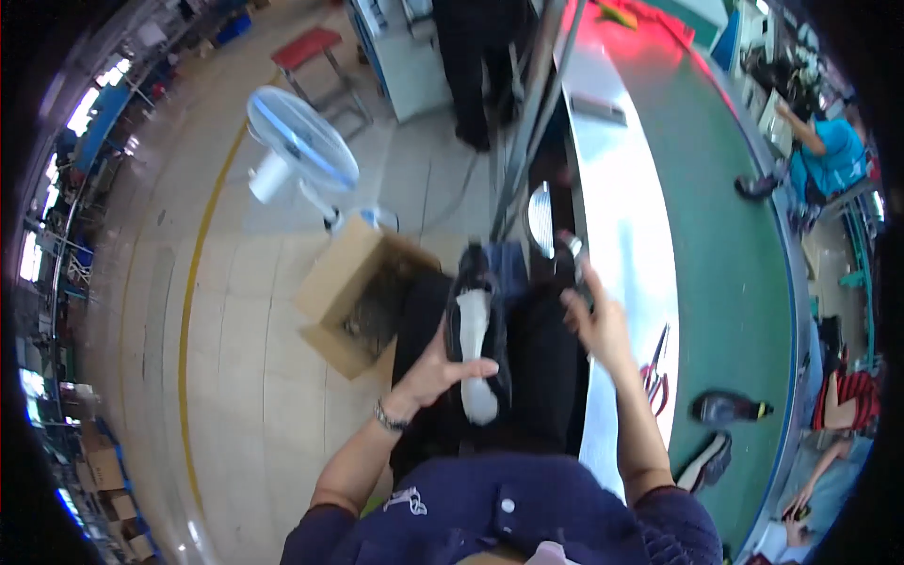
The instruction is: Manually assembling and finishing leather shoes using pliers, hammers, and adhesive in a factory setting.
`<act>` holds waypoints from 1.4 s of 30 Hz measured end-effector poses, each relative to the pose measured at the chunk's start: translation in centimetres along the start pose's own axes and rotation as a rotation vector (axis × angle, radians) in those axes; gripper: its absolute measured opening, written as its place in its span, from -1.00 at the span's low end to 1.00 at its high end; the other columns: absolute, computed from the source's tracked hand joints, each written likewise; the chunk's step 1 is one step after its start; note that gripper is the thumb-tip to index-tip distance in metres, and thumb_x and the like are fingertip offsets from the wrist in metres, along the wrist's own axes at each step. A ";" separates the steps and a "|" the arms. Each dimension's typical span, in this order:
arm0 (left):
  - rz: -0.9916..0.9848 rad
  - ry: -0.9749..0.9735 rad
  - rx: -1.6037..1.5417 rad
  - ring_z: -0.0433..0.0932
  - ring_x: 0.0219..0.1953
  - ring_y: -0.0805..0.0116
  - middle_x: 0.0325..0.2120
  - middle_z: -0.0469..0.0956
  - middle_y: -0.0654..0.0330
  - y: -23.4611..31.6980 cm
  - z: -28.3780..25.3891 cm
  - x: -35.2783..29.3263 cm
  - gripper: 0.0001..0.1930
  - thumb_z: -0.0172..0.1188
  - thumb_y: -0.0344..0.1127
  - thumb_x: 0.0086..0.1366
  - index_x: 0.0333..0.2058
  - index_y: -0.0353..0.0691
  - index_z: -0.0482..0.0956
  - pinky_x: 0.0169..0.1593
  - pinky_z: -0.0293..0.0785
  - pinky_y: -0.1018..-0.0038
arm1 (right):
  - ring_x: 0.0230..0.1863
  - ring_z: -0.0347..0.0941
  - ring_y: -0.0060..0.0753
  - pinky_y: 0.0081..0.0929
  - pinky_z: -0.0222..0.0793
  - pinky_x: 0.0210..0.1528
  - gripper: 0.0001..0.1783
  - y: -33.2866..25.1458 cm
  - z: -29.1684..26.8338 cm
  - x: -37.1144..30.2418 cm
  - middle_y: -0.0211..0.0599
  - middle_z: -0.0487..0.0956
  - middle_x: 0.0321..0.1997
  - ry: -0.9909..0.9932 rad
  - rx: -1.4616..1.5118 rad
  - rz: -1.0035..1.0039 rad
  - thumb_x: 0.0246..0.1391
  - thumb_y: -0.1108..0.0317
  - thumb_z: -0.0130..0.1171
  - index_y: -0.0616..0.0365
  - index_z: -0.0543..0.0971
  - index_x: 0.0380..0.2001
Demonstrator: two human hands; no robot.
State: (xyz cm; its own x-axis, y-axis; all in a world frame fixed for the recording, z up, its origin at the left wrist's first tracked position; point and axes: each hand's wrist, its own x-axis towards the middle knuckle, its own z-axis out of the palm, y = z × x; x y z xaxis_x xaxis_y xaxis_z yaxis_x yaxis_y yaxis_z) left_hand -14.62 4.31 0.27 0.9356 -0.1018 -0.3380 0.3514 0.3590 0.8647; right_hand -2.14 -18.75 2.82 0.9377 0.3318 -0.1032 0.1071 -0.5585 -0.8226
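Note:
In my left hand is a black shoe, its pale bottom turned up and its toe toward me. My thumb lies across the pale bottom and the fingers go round the side. My right hand is raised to the right of the shoe, by the metal bench edge. Its index finger points away from me, apart from the thumb. Just beyond its fingertips is a blurred dark object with a shiny end; its kind and any contact are unclear. A pale, ribbed rounded piece stands farther off.
A cardboard box sits left of my knees, beside a standing fan. Red-handled pliers lie on the metal ledge. Two more shoes rest on the green belt. Other people work across it.

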 end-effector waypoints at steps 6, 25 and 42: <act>0.408 -0.110 0.422 0.12 0.31 0.23 0.28 0.07 0.06 -1.8 0.3 2.1 0.35 0.53 -0.36 -0.12 0.37 -0.02 -0.47 0.33 0.06 0.28 | -0.51 0.55 -0.06 -0.25 0.38 -0.45 -0.34 7.0 -2.6 -3.7 -0.05 0.56 -0.55 0.286 -0.461 0.254 0.09 0.00 0.23 0.10 0.38 0.17; 0.128 -0.150 0.183 0.09 0.33 0.27 0.34 -0.02 0.10 -7.1 1.6 -0.1 0.38 0.54 -0.39 -0.19 0.37 -0.07 -0.46 0.36 -0.01 0.32 | 0.24 0.31 -0.04 -0.20 0.25 0.22 -0.34 11.0 -2.6 -3.9 0.02 0.41 0.19 0.149 -0.333 0.009 -0.01 0.15 0.33 0.10 0.41 0.16; 0.118 -0.223 -0.002 -0.02 0.37 0.01 0.33 -0.02 -0.18 -1.8 6.1 3.2 0.15 0.24 0.19 0.14 0.37 0.07 -0.51 0.35 -0.16 0.10 | -0.39 0.50 -0.66 -0.67 0.39 -0.26 -0.67 7.1 -2.2 -11.4 -0.38 0.63 -0.35 0.288 0.833 0.424 -0.06 0.37 0.34 0.34 0.62 -0.22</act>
State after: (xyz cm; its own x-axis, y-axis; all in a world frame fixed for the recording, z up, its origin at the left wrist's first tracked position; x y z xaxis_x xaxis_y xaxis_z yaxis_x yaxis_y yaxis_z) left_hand -12.07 -2.32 -0.07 0.9544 -0.2615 -0.1438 0.2393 0.3826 0.8924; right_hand -11.35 -28.18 -0.63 0.9011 -0.0326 -0.4324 -0.4219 0.1638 -0.8917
